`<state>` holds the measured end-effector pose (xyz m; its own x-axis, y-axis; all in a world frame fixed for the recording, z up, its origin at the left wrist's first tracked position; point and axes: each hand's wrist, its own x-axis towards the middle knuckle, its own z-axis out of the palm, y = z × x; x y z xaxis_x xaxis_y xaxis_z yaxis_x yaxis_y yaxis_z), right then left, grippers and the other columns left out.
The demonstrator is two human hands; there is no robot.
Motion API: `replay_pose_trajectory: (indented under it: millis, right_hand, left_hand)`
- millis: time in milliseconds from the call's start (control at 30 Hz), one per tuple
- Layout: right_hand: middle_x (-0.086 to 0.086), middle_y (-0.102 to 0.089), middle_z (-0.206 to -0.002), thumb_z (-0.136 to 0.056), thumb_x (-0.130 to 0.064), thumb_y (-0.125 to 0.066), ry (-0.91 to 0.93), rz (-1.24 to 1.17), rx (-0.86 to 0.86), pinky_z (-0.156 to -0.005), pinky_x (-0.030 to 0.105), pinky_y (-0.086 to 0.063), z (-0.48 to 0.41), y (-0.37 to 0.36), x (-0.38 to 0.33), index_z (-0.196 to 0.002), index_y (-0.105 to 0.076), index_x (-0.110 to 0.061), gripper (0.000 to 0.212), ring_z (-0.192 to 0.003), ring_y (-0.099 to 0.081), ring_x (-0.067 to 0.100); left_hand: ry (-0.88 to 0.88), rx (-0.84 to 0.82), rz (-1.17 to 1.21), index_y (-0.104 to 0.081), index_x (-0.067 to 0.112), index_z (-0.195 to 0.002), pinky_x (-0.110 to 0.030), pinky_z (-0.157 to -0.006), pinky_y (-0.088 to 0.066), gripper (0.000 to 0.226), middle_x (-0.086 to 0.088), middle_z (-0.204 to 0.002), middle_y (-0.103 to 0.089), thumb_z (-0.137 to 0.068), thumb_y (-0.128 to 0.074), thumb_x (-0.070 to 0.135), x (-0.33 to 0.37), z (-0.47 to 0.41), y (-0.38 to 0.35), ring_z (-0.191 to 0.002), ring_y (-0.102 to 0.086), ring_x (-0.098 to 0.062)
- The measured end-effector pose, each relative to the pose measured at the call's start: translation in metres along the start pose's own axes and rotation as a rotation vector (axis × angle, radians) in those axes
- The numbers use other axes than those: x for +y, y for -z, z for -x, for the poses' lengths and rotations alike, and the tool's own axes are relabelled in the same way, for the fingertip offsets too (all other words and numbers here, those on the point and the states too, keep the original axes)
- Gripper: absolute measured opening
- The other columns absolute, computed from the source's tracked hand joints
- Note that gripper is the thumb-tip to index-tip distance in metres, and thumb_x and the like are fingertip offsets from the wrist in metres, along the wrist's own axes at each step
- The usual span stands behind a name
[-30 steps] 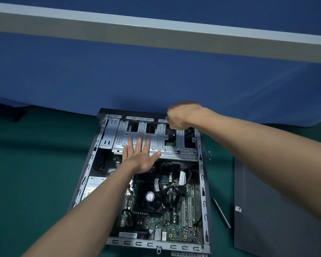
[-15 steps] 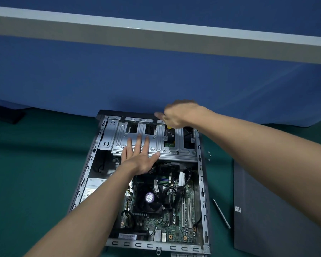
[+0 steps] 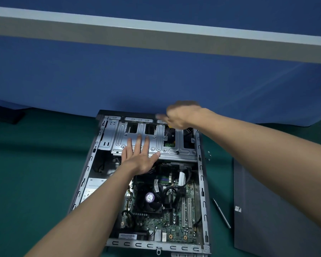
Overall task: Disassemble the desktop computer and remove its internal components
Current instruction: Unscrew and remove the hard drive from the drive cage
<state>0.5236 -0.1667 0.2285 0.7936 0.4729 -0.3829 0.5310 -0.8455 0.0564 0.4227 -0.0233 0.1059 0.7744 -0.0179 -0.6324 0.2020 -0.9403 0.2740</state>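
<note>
The open desktop case lies flat on a green mat. My left hand presses flat, fingers straight, on the silver drive cage at the far end. My right hand, blurred, hovers over the cage's far right corner and grips what looks like a yellow-handled screwdriver, mostly hidden under the palm. Nearer me are the motherboard, the CPU fan and black cables. The power supply shows at the left, partly behind my forearm.
A dark grey side panel lies on the mat right of the case, with a thin metal rod-like tool between them. A few small screws lie by the case's right rail. A blue partition stands right behind the case.
My right hand has shifted slightly along the far edge of the cage, its fingers now reaching left. The left hand stays flat on the drive cage.
</note>
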Motion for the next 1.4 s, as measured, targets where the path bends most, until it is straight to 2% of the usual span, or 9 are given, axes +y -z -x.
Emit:
replay_pose_trajectory:
  millis: [100,333,533,667,800,867,967,1233,1400]
  right_hand:
    - [0.000,-0.057,-0.087,-0.101,-0.031,-0.035,-0.016,0.062,-0.009,-0.069,0.028,-0.039,-0.003,-0.001,-0.003,-0.088,-0.058,-0.014,0.031,-0.074,-0.053,0.024]
    - [-0.002,-0.052,-0.074,-0.080,-0.003,-0.051,0.065,-0.091,0.019,-0.054,0.024,-0.034,0.000,0.004,-0.010,-0.075,-0.053,-0.020,0.017,-0.080,-0.057,0.027]
    - [-0.003,-0.049,-0.092,-0.102,-0.042,-0.031,-0.022,0.053,-0.037,-0.077,0.031,-0.040,-0.002,0.006,-0.010,-0.093,-0.050,-0.015,0.034,-0.086,-0.049,0.022]
    - [0.001,-0.050,-0.069,-0.093,-0.019,-0.048,-0.007,0.044,-0.022,-0.062,0.025,-0.039,-0.002,0.007,-0.006,-0.068,-0.046,-0.011,0.026,-0.075,-0.053,0.028]
    - [0.002,-0.057,-0.082,-0.083,-0.003,-0.048,0.058,-0.071,-0.016,-0.052,0.024,-0.034,-0.001,0.007,-0.005,-0.085,-0.056,-0.015,0.014,-0.080,-0.055,0.026]
    - [0.003,-0.058,-0.090,-0.088,-0.014,-0.050,0.047,-0.069,-0.031,-0.053,0.025,-0.034,0.001,0.004,-0.007,-0.093,-0.053,-0.014,0.006,-0.078,-0.052,0.023]
    - [0.003,-0.058,-0.101,-0.095,-0.057,-0.036,-0.063,0.055,-0.029,-0.073,0.031,-0.043,0.000,0.005,-0.009,-0.094,-0.054,-0.013,0.047,-0.088,-0.055,0.028]
    - [0.004,-0.054,-0.074,-0.084,-0.014,-0.052,-0.030,-0.025,0.030,-0.053,0.022,-0.035,-0.001,0.006,-0.008,-0.075,-0.053,-0.013,0.009,-0.067,-0.053,0.026]
    - [-0.001,-0.045,-0.074,-0.094,-0.059,-0.038,-0.102,0.015,0.044,-0.068,0.032,-0.038,-0.003,-0.002,-0.006,-0.091,-0.039,-0.014,0.046,-0.076,-0.051,0.025]
  left_hand:
    - [-0.003,0.000,0.009,0.029,0.038,-0.146,-0.044,-0.112,0.020,0.076,0.009,-0.143,0.047,-0.092,-0.012,0.073,0.000,0.000,0.000,-0.132,0.044,-0.022]
    - [-0.001,0.002,0.008,0.028,0.038,-0.146,-0.044,-0.113,0.019,0.076,0.009,-0.144,0.046,-0.091,-0.012,0.074,-0.001,0.000,0.000,-0.133,0.044,-0.022]
    - [-0.001,0.002,-0.002,0.028,0.037,-0.146,-0.044,-0.113,0.019,0.076,0.009,-0.143,0.047,-0.092,-0.011,0.073,0.000,0.001,0.001,-0.133,0.044,-0.022]
    - [-0.004,-0.003,0.001,0.028,0.037,-0.146,-0.044,-0.113,0.019,0.076,0.008,-0.143,0.046,-0.092,-0.011,0.073,0.002,0.001,0.001,-0.133,0.044,-0.023]
    - [0.001,-0.003,0.007,0.028,0.037,-0.146,-0.044,-0.113,0.019,0.077,0.008,-0.145,0.046,-0.092,-0.012,0.073,0.001,0.003,0.001,-0.133,0.044,-0.022]
    - [-0.002,-0.003,0.003,0.028,0.037,-0.146,-0.044,-0.113,0.019,0.076,0.008,-0.145,0.046,-0.092,-0.011,0.073,0.001,0.003,0.001,-0.133,0.044,-0.023]
    - [0.001,-0.002,0.000,0.029,0.037,-0.146,-0.044,-0.113,0.019,0.077,0.008,-0.145,0.046,-0.091,-0.011,0.074,0.001,0.002,0.001,-0.133,0.044,-0.023]
    - [-0.002,0.006,0.002,0.028,0.037,-0.146,-0.044,-0.113,0.020,0.077,0.008,-0.145,0.045,-0.091,-0.011,0.074,0.000,0.001,0.000,-0.133,0.044,-0.023]
    - [-0.005,0.011,0.001,0.029,0.037,-0.146,-0.044,-0.112,0.020,0.077,0.009,-0.143,0.047,-0.091,-0.011,0.074,0.000,0.000,-0.001,-0.132,0.044,-0.022]
